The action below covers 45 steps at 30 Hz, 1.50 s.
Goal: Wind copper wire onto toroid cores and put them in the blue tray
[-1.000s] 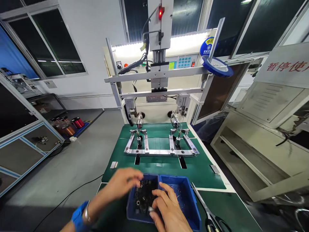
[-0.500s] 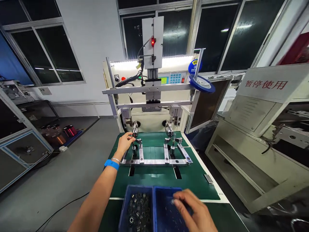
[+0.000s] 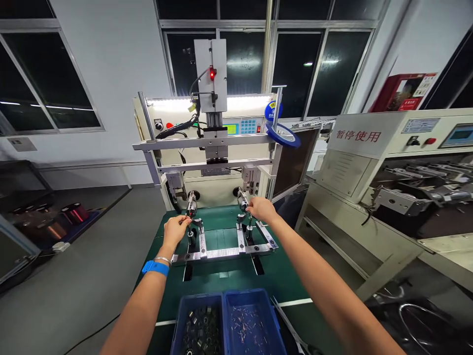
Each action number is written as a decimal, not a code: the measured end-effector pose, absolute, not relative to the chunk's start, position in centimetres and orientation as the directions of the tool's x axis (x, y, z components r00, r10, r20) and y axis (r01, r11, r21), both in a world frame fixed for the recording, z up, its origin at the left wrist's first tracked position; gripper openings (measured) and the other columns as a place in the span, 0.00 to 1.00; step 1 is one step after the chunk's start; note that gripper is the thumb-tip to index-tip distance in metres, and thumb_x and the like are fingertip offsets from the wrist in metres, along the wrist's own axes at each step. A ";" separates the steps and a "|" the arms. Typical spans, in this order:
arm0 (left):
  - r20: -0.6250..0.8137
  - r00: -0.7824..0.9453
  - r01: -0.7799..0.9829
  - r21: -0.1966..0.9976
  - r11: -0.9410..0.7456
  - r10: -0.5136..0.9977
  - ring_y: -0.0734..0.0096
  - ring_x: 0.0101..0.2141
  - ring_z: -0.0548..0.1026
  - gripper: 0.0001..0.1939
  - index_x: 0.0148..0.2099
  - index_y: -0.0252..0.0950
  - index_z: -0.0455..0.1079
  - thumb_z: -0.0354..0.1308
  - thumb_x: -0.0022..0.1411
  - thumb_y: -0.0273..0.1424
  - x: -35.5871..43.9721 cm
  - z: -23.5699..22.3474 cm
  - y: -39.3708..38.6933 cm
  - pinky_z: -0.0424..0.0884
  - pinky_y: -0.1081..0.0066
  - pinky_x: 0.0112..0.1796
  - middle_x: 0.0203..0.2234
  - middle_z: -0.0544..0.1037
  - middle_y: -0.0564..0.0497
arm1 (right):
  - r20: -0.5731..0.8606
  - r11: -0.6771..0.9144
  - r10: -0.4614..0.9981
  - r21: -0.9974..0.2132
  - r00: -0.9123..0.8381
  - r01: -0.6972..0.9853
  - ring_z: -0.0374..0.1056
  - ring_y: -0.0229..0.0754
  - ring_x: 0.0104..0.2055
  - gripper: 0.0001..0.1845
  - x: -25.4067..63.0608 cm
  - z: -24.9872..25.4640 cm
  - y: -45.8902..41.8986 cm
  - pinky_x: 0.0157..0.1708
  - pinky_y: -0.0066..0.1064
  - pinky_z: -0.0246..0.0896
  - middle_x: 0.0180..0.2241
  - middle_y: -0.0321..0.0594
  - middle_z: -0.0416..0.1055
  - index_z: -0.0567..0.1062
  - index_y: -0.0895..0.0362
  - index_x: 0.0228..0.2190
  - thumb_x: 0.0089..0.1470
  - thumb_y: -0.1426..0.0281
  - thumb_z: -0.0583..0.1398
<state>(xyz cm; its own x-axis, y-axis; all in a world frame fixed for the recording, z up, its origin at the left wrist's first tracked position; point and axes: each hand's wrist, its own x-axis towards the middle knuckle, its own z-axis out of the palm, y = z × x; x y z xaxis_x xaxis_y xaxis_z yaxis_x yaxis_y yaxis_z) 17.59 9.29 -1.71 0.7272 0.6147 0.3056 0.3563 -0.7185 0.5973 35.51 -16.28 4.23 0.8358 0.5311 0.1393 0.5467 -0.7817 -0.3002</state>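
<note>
My left hand [image 3: 176, 230], with a blue band on its wrist, pinches at the left post of the metal fixture, just below the left spindle [image 3: 191, 203]. My right hand [image 3: 261, 209] is at the right post, its fingertips closed beneath the right spindle [image 3: 242, 199]. What either hand pinches is too small to make out. A silver metal frame [image 3: 223, 253] with several arms lies under both hands on the green work surface [image 3: 218, 283]. Closer to me, one blue bin [image 3: 176, 320] holds small dark ring-shaped metal parts, and another blue bin [image 3: 271, 315] holds thin wire bits.
Behind the fixture rises a machine [image 3: 210, 143] with a crossbar, keypad and red light. A blue tape roll [image 3: 284, 135] hangs on its right post. Scissors-like metal tool [image 3: 288, 323] lies beside the bins. Another machine [image 3: 354, 148] stands at right; wire spools [image 3: 74, 213] sit at left.
My right hand has moved from above the right bin up and forward to the right spindle. My left hand stays at the left post. The view has turned rightward.
</note>
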 end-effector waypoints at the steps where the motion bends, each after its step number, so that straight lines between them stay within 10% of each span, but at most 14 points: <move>1: 0.308 0.725 0.355 0.598 -0.718 0.615 0.64 0.43 0.75 0.07 0.40 0.33 0.74 0.58 0.66 0.31 17.6 -1.8 9.4 0.69 0.58 0.47 0.37 0.79 0.49 | 0.109 -0.798 0.522 -0.288 0.846 0.529 0.71 0.41 0.41 0.10 35.6 4.0 -16.0 0.45 0.41 0.67 0.37 0.40 0.75 0.75 0.60 0.33 0.57 0.64 0.62; 16: 0.335 0.711 0.348 0.595 -0.724 0.618 0.63 0.44 0.74 0.08 0.39 0.34 0.75 0.57 0.64 0.33 18.0 -2.8 10.1 0.67 0.60 0.47 0.39 0.80 0.48 | -0.018 -0.819 0.546 -0.223 0.838 0.529 0.72 0.41 0.41 0.11 37.2 2.5 -16.1 0.45 0.40 0.68 0.36 0.40 0.75 0.75 0.60 0.32 0.57 0.64 0.62; 45: 0.343 0.660 0.480 0.492 -0.726 0.669 0.49 0.57 0.60 0.14 0.44 0.37 0.77 0.57 0.63 0.39 16.6 -3.8 8.3 0.61 0.49 0.53 0.54 0.70 0.43 | 0.140 -0.693 0.396 -0.603 0.908 0.395 0.71 0.41 0.40 0.15 34.0 -3.2 -17.1 0.44 0.41 0.68 0.38 0.40 0.74 0.73 0.60 0.42 0.62 0.62 0.57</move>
<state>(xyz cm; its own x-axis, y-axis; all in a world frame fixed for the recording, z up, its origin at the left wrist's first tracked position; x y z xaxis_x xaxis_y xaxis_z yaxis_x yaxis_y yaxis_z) 16.59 8.30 -3.83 0.6596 0.6688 0.3431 0.4803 -0.7261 0.4921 34.03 -17.08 -3.24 0.9077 0.3957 0.1396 0.3950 -0.6933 -0.6028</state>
